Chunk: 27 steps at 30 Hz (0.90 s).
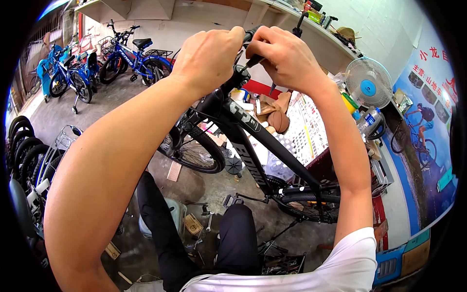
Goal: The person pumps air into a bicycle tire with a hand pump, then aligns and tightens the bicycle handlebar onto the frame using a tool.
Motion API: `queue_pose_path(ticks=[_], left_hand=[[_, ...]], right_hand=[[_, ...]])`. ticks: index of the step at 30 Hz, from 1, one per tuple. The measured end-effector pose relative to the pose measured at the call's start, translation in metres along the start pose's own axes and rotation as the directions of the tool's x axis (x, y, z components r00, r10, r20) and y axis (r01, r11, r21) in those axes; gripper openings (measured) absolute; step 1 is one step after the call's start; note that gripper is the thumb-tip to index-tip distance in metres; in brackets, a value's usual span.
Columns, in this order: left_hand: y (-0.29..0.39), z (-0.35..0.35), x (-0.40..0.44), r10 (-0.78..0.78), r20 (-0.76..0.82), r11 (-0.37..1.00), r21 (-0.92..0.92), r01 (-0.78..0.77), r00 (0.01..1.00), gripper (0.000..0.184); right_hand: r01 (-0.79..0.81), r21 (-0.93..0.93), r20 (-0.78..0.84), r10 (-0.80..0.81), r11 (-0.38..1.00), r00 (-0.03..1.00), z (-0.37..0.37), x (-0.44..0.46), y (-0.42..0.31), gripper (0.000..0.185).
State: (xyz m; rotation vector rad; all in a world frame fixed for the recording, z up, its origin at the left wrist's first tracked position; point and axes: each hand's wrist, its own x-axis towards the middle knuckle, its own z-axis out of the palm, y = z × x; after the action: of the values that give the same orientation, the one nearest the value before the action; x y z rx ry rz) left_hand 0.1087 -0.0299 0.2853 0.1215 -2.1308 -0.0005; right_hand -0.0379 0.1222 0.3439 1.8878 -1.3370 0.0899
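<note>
A black mountain bike with pale lettering stands in front of me, its front wheel to the left. Both my hands are up at its handlebar, above the stem. My left hand is closed at the bar, its fingertips hidden behind the knuckles. Close beside it, my right hand has its fingers bent and pinched round a black tapered piece, whose kind I cannot make out. A black lever or bar end sticks up beyond my right hand.
Blue bicycles stand at the back left, tyres at the left edge. A white fan and a basketball are to the right. A wrench, a small box and loose tools lie on the floor near my legs.
</note>
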Motion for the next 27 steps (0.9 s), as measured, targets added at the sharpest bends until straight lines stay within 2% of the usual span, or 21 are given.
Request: queue_pose_path(ticks=[5, 10, 13, 17, 19, 20, 22, 23, 27], left_hand=[[0.002, 0.001, 0.000, 0.040, -0.060, 0.999, -0.013, -0.041, 0.997, 0.014], [0.003, 0.000, 0.000, 0.031, -0.033, 1.000, 0.006, -0.031, 0.999, 0.015], [0.004, -0.001, 0.000, -0.021, 0.036, 1.000, -0.007, 0.021, 0.999, 0.007], [0.004, -0.003, 0.001, -0.029, 0.058, 1.000, -0.005, 0.029, 0.998, 0.006], [0.004, -0.003, 0.001, -0.034, 0.067, 0.999, 0.003, 0.034, 0.997, 0.006], [0.003, -0.002, 0.001, -0.028, 0.055, 1.000, -0.003, 0.028, 0.998, 0.006], [0.003, -0.001, 0.000, -0.023, 0.044, 1.000, -0.010, 0.023, 0.999, 0.006], [0.002, -0.001, 0.000, -0.006, 0.037, 1.000, -0.015, 0.007, 0.999, 0.006], [0.002, -0.001, -0.001, 0.027, 0.020, 0.999, -0.042, -0.026, 0.999, 0.007]], right_hand=[[0.016, -0.021, -0.038, -0.017, 1.000, 0.999, 0.003, 0.001, -0.005, 0.033], [-0.017, 0.135, -0.065, 0.026, 0.991, 0.998, 0.001, -0.006, -0.004, 0.049], [-0.023, 0.229, -0.101, 0.047, 0.973, 0.994, 0.009, -0.009, 0.002, 0.053], [-0.024, 0.329, -0.145, 0.075, 0.944, 0.987, 0.019, -0.013, 0.007, 0.052], [-0.074, 0.549, -0.176, 0.202, 0.833, 0.963, 0.021, -0.015, 0.006, 0.047], [-0.072, 0.550, -0.177, 0.201, 0.832, 0.963, 0.024, -0.016, 0.007, 0.047], [-0.117, 0.724, -0.152, 0.323, 0.680, 0.934, 0.031, -0.022, 0.011, 0.043], [-0.069, 0.734, -0.192, 0.304, 0.676, 0.933, 0.034, -0.023, 0.015, 0.041], [-0.073, 0.738, -0.167, 0.286, 0.671, 0.944, 0.030, -0.023, 0.017, 0.038]])
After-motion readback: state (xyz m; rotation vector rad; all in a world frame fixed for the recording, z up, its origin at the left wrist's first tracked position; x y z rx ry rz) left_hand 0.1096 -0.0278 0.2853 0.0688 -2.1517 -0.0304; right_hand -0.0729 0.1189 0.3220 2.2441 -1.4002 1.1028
